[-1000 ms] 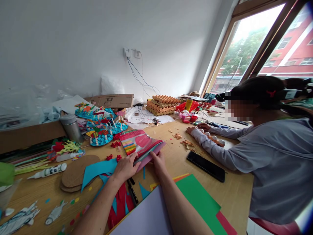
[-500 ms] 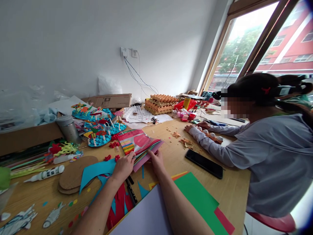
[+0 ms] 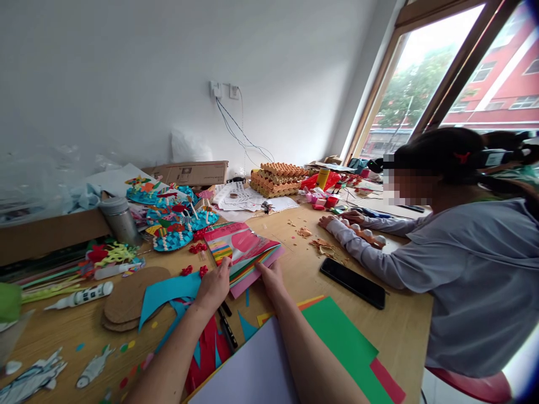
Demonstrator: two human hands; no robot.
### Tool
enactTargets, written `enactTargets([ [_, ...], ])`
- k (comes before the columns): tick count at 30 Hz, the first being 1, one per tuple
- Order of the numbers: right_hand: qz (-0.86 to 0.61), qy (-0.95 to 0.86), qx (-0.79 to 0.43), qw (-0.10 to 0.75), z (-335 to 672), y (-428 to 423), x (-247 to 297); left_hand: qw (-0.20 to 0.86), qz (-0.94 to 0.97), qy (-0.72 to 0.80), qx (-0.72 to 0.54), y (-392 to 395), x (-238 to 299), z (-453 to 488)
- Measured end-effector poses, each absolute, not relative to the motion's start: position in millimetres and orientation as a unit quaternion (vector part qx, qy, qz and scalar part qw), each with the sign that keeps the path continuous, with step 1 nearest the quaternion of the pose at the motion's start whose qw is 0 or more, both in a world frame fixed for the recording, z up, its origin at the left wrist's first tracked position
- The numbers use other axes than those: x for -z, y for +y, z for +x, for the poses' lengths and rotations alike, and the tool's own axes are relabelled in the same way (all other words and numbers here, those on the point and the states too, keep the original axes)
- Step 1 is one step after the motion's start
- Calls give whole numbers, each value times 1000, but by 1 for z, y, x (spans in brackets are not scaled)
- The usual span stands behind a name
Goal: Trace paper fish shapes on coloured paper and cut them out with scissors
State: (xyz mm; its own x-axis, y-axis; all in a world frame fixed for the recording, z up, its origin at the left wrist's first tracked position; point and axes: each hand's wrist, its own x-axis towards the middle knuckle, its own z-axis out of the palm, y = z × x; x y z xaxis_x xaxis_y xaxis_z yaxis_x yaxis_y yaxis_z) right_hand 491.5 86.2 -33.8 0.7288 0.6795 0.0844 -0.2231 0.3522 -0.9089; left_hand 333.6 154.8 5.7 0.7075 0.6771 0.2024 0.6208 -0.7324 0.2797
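Note:
A pack of coloured paper sheets (image 3: 246, 249) in a shiny plastic sleeve lies on the wooden table (image 3: 303, 264) in front of me. My left hand (image 3: 214, 286) pinches the near left corner of the pack, thumb on top, lifting the sleeve so the sheet edges fan out. Fingers of my right hand (image 3: 272, 278) are tucked at the near edge of the stack, closed on the sheets. A blue paper scrap (image 3: 168, 292) lies under my left wrist.
A black phone (image 3: 352, 275) lies to the right. Green, red and white sheets (image 3: 337, 336) sit near me. Blue woven paper-plate crafts (image 3: 172, 216), a metal flask (image 3: 120, 219), glue tubes, cardboard ovals and egg trays (image 3: 280, 178) crowd the table. A person in grey (image 3: 455, 269) works at right.
The pack's near edge has opened wider, showing more coloured sheet edges. My hands stay on the same corner and edge. The view shifted slightly.

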Motion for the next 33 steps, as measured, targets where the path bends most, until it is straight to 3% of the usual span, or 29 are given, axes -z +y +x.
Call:
enactTargets([
  [33,-492,-251,-256,794,490,89,31,125,930,244,-243,164,4,330],
])
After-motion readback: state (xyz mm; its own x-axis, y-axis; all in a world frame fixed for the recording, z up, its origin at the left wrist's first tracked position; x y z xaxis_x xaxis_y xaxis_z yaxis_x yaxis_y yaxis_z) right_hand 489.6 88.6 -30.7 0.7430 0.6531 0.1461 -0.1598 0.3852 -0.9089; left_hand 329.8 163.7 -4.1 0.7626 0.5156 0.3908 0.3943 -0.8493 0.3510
